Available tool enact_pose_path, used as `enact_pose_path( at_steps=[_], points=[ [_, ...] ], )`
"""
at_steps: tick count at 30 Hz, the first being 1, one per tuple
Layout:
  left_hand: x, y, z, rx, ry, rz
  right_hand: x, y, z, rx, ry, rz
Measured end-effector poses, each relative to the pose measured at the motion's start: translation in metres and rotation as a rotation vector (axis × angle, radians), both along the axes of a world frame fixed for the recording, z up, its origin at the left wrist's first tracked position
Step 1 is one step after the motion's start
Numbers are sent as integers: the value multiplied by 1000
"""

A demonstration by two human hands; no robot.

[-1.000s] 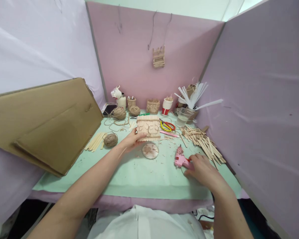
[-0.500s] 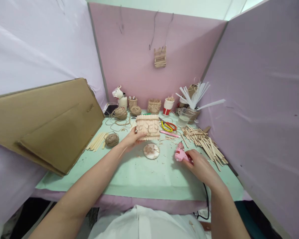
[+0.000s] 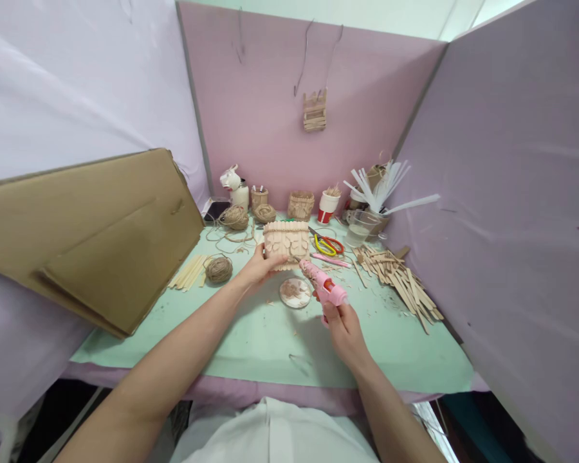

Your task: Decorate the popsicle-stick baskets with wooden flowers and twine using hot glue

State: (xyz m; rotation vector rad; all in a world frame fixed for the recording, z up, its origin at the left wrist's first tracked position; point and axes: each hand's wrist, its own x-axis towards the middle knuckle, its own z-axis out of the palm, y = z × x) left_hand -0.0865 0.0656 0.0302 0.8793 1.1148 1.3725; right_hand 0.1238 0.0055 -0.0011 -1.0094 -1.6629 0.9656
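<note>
My left hand [image 3: 264, 263] grips the lower left side of a small box made of wooden craft sticks [image 3: 285, 239], its front bearing cut wooden shapes and a twine band near the top. In my right hand [image 3: 341, 325] is a pink hot glue gun [image 3: 327, 286], held by its handle. The gun's nozzle points at the lower right of the box front; whether it touches, I cannot tell. Just below the box lies a round white lid [image 3: 295, 293] with wood scraps on it.
Scissors [image 3: 327, 244] and a pink pen-like tool [image 3: 330, 260] lie behind the gun. A pile of craft sticks [image 3: 398, 276] is at right, a twine ball [image 3: 219, 270] at left. Cardboard [image 3: 91, 238] leans on the left wall. White glue sticks [image 3: 381, 186] stand at back right.
My right hand has lifted the glue gun and brought it leftward and forward, so its nozzle is now at the box front. The left hand keeps the box nearly where it was.
</note>
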Motion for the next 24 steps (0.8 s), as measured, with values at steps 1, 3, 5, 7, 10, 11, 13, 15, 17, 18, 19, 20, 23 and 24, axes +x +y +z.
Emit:
enact_pose_path(
  at_steps=[1,3,5,7,10,11,13,15,17,18,19,20,23,24],
  points=[
    [0,0,-1,3,-3,-3,0,0,0,17,-13,-1],
    [1,1,-2,14,-17,-19,0,1,0,21,-24,-2],
    [2,1,-2,18,-26,-33,1,1,0,4,-26,7],
    [3,-1,-1,16,-30,-37,1,1,0,3,-24,11],
    [4,-3,2,18,-36,-34,0,2,-3,30,-33,-1],
    [4,-4,3,21,-41,-33,0,2,-3,36,-36,-5],
    [4,-4,3,22,-53,-37,0,2,-4,37,-38,-6],
    [4,-3,2,15,-60,-38,1,2,-4,27,-32,-2],
    [4,-1,0,17,-63,-38,1,2,-4,15,-26,5],
    [4,-1,0,22,-66,-38,1,2,-4,13,-25,7],
    [4,-1,0,27,-70,-36,1,1,-4,13,-24,8],
    [4,-1,0,31,-74,-35,1,1,-4,15,-23,10],
    [5,-2,1,27,-81,-31,0,2,-5,19,-18,5],
    [5,-2,2,23,-79,-30,0,2,-5,18,-21,2]
  ],
)
